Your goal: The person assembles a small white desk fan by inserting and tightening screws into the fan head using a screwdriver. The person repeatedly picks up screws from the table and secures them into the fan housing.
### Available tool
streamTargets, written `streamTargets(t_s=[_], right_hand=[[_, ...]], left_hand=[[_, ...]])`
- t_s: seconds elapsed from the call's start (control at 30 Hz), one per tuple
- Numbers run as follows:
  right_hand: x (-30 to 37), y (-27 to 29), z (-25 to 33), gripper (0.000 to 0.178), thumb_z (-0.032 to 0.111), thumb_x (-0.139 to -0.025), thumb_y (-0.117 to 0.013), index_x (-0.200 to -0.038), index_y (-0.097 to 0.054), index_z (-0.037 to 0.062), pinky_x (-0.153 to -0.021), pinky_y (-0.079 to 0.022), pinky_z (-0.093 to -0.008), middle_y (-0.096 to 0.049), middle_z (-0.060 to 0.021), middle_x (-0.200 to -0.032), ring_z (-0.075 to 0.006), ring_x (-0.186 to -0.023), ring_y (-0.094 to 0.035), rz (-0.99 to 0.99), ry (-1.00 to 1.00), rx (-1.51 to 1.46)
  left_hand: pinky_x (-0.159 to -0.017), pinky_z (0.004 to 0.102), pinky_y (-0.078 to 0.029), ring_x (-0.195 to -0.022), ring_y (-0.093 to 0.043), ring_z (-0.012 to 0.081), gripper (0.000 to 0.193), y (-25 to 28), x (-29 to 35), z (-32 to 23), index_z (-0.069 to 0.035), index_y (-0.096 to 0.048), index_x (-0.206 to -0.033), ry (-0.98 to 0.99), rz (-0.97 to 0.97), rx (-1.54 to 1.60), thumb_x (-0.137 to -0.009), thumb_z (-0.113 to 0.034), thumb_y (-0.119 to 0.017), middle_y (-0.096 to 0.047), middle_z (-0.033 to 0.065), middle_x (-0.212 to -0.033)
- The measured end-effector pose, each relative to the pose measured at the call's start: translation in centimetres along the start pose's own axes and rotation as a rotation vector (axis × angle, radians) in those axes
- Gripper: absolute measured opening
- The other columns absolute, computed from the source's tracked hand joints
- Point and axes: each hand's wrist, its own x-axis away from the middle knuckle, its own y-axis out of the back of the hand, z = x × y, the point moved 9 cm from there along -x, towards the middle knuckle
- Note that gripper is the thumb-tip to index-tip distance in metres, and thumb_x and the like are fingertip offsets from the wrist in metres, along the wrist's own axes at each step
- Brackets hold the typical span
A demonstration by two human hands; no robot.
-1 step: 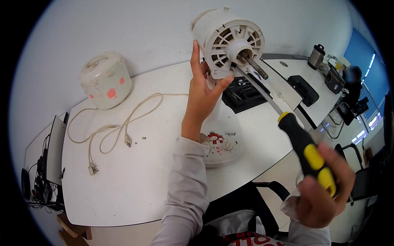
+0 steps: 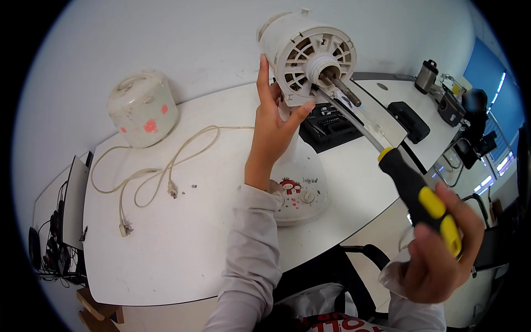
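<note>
A white electric fan without blades stands on the table, its round slotted motor housing [image 2: 298, 52] tipped toward me and a metal shaft [image 2: 347, 91] sticking out of the centre. My left hand [image 2: 275, 122] grips the underside of this housing, fingers up one side and thumb near the front rim. In my right hand [image 2: 442, 254] is the black-and-yellow handle of a long screwdriver [image 2: 412, 182]. Its blade reaches up to the housing face just below the shaft; the tip is hidden among the slots. The fan base [image 2: 301, 193] has red cartoon figures and a knob.
A white rice cooker [image 2: 142, 110] with red flower marks stands at the back left. Pale power cords [image 2: 166, 171] with plugs lie coiled on the table [image 2: 166, 254] beside a few small screws. An open black tool case [image 2: 330, 124] lies behind the fan. Another person [image 2: 475, 116] sits far right.
The screwdriver handle and my right hand have shifted slightly to the right. The left hand and the fan stay where they were.
</note>
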Motion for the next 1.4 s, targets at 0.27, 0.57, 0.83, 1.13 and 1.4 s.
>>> streamTargets(t_s=[0.27, 0.57, 0.83, 1.13, 1.4], right_hand=[[0.5, 0.5, 0.4, 0.032, 0.011, -0.082, -0.053, -0.111, -0.042, 0.0075, -0.067, -0.047, -0.0357, -0.043, -0.0258, -0.114, -0.0254, -0.081, -0.052, -0.130, 0.170, -0.044], [-0.3, 0.6, -0.3, 0.028, 0.026, -0.087, -0.047, -0.108, -0.045, 0.0072, -0.055, -0.042, -0.0296, -0.049, -0.0210, -0.097, -0.0207, -0.070, -0.051, -0.070, 0.128, 0.113], [0.9, -0.4, 0.7, 0.034, 0.008, -0.078, -0.054, -0.109, -0.043, 0.0132, -0.062, -0.049, -0.0304, -0.043, -0.0219, -0.109, -0.0264, -0.090, -0.051, 0.053, 0.178, -0.094], [-0.1, 0.5, 0.3, 0.037, 0.017, -0.085, -0.052, -0.120, -0.041, 0.0165, -0.064, -0.045, -0.0304, -0.043, -0.0230, -0.111, -0.0250, -0.079, -0.052, -0.067, 0.153, 0.001], [-0.1, -0.1, 1.6, 0.029, 0.015, -0.083, -0.057, -0.108, -0.045, 0.0095, -0.061, -0.046, -0.0294, -0.053, -0.0249, -0.105, -0.0258, -0.077, -0.056, -0.024, 0.222, -0.054]], left_hand=[[-0.096, 0.0375, -0.034, -0.109, -0.050, 0.0277, 0.092, -0.4, -0.3, 0.0, -0.008, 0.001, -0.140, -0.033, 0.007, 0.003, -0.077, -0.015, -0.066, -0.048, 0.0224, -0.119], [-0.094, 0.0369, -0.035, -0.107, -0.051, 0.0273, 0.093, -0.3, -0.1, 0.2, -0.009, 0.001, -0.140, 0.003, -0.007, 0.023, -0.077, -0.017, -0.067, -0.051, 0.0219, -0.115], [-0.095, 0.0370, -0.035, -0.108, -0.051, 0.0276, 0.092, -0.4, 0.0, 0.5, -0.009, 0.000, -0.140, 0.010, 0.001, -0.004, -0.077, -0.017, -0.067, -0.050, 0.0219, -0.117], [-0.095, 0.0374, -0.034, -0.107, -0.051, 0.0279, 0.092, -0.6, -0.3, 0.2, -0.009, 0.001, -0.140, 0.001, 0.004, -0.021, -0.077, -0.017, -0.066, -0.050, 0.0221, -0.117], [-0.094, 0.0373, -0.036, -0.105, -0.052, 0.0275, 0.093, 0.1, 0.0, 0.3, -0.009, 0.001, -0.140, -0.018, -0.004, -0.040, -0.077, -0.017, -0.067, -0.051, 0.0220, -0.116]])
